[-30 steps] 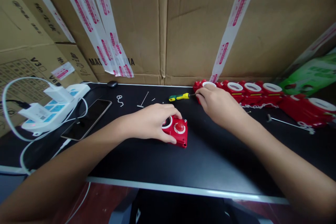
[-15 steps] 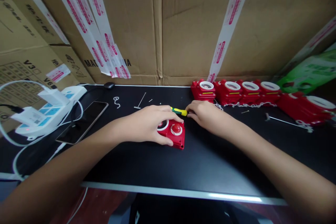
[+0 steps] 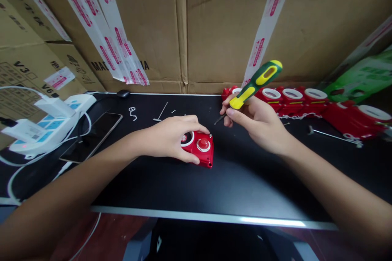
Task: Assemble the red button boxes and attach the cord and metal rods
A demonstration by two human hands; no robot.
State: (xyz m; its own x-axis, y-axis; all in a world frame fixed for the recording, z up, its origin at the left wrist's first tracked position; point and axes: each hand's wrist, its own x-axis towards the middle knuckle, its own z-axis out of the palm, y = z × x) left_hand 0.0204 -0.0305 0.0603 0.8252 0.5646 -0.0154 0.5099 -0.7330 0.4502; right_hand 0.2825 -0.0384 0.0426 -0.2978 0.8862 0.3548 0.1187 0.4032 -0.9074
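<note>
Clock set on the one red unit (image 3: 206,155) in work, mid-bench (image 3: 239,195), 12 pointing away from us

Our left hand (image 3: 171,136), at 9, grasps that unit, thumb near side, fingers far side; one shiny screw-like bit at its 1 o'clock corner, one dark hole at its 5

One phone (image 3: 92,136) at 9, one metal rod (image 3: 335,137) at 3

Our right hand (image 3: 260,118), at 2, pinches the one screwdriver (image 3: 245,96), handle up, tip low and apart from the unit

Step looks like readying the tool beside a braced unit; we'd judge the next move calls for a firm left hold and the tip squared to that corner bit

Further: one power strip (image 3: 50,120) at 9–10, one string curl (image 3: 132,110) at 10, second rod (image 3: 163,112) at 10–11, five more red units (image 3: 292,108) at 2–3, cardboard (image 3: 214,28) at 12
</note>
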